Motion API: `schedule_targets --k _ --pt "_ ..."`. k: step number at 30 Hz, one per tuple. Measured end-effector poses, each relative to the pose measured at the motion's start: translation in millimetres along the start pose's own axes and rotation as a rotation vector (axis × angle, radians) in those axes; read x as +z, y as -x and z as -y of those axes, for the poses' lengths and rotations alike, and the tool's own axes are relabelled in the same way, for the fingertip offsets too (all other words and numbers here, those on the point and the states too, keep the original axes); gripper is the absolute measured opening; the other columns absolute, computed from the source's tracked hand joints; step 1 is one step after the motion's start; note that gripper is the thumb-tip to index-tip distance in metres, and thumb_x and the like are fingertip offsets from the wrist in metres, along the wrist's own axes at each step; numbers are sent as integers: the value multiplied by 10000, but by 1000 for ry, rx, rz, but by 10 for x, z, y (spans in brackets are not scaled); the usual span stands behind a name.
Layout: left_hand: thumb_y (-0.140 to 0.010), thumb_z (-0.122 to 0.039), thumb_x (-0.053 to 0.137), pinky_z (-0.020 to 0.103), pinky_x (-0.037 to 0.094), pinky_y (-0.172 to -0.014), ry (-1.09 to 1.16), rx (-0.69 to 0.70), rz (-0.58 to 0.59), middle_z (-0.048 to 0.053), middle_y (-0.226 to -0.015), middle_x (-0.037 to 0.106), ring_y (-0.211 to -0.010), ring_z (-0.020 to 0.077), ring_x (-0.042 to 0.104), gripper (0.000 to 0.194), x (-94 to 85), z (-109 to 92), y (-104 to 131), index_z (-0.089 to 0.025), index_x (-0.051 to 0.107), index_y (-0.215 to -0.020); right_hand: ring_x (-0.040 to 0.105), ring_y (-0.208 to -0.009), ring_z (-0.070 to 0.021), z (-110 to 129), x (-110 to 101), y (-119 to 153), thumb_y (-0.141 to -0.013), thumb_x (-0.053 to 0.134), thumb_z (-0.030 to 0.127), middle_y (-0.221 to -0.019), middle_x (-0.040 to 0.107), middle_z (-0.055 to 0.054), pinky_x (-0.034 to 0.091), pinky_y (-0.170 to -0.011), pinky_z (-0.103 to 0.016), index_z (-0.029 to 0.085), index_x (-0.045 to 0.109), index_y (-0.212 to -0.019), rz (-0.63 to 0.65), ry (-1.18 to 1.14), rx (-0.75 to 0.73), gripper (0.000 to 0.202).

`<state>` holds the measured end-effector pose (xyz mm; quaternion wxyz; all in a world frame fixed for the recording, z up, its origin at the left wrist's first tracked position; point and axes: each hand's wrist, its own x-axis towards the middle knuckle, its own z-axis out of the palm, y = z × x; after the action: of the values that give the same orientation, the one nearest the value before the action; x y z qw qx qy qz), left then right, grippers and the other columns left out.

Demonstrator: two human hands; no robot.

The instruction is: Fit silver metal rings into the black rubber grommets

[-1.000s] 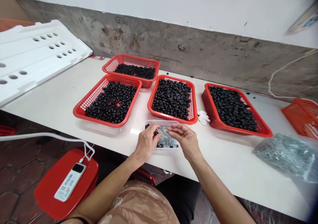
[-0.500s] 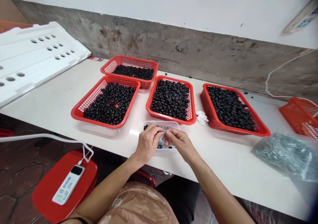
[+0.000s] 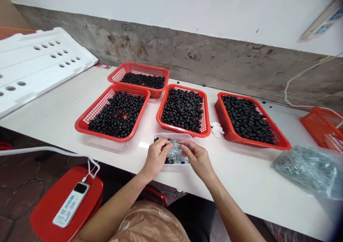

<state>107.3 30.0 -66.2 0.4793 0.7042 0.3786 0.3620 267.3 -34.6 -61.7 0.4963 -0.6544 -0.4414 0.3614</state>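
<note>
The hands (image 3: pixel 156 157) have parted, each pinching, what I cannot tell, over a box (image 3: pixel 177 164) of silvery pieces (image 3: pixel 175 152) and black ones (image 3: pixel 183 162).

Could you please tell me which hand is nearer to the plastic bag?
Right. The right hand is left of the plastic bag; the left hand is farther left, beyond the right hand.
</note>
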Motion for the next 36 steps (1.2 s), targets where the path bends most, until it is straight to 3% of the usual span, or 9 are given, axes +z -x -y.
schedule_targets --k 6,9,15,17,20,24,31,33,36 --pt "-966 -177 504 279 463 -736 -226 249 -92 33 -829 628 -790 164 599 159 17 9 34 -182 624 -861 510 -561 -143 77 111 -11 -936 506 553 -635 561 13 433 -568 -273 222 591 -770 205 49 -35 379" --pt "-977 -190 486 279 462 -718 -243 255 -96 33 -830 620 -786 167 597 161 3 29 41 -187 608 -873 519 -582 -163 100 169 2 -947 504 506 -619 553 2 446 -588 -291 227 610 -766 132 140 -142 349" --pt "-983 -261 498 252 433 -630 -134 99 -48 -4 -723 577 -671 141 553 245 -14 13 47 -184 581 -766 653 -926 -248 33 159 67 -973 479 379 -1000 703 -100 514 -838 -375 254 708 -1030 10 356 -452 267" --pt "-970 -251 520 246 435 -625 -87 53 -27 -9 -702 573 -652 133 546 254 -24 1 38 -177 594 -739 661 -926 -246 16 127 77 -966 496 374 -1006 708 -95 515 -848 -369 251 701 -1034 -47 344 -435 249" --pt "-953 -235 537 248 473 -645 -26 32 -15 8 -768 600 -646 124 553 214 -43 16 21 -171 663 -793 644 -731 -211 12 77 74 -948 521 428 -851 694 -61 516 -710 -330 231 674 -975 -103 280 -267 251" --pt "-946 -208 500 261 549 -682 122 9 71 57 -959 613 -732 134 611 247 -73 70 19 -187 712 -1070 549 -549 -161 45 42 69 -913 531 541 -668 620 -6 461 -557 -284 224 631 -850 -3 133 -39 339" --pt "-877 -98 552 300 580 -818 170 -35 102 62 -1050 683 -881 166 679 468 -72 32 99 -226 575 -1326 529 -600 -153 129 88 104 -934 503 544 -676 592 2 435 -608 -271 223 605 -790 191 105 -12 366" --pt "-881 -85 556 316 572 -867 71 27 72 53 -1045 702 -917 174 687 498 -59 31 120 -239 545 -1354 526 -606 -148 158 105 120 -952 495 498 -688 592 6 426 -603 -265 223 608 -805 209 141 -38 331" --pt "-933 -84 487 355 550 -930 -150 255 48 71 -1121 703 -1019 195 672 510 -66 55 147 -248 481 -1416 517 -610 -147 213 88 130 -954 504 424 -666 572 11 412 -597 -265 224 603 -774 208 197 -92 287"
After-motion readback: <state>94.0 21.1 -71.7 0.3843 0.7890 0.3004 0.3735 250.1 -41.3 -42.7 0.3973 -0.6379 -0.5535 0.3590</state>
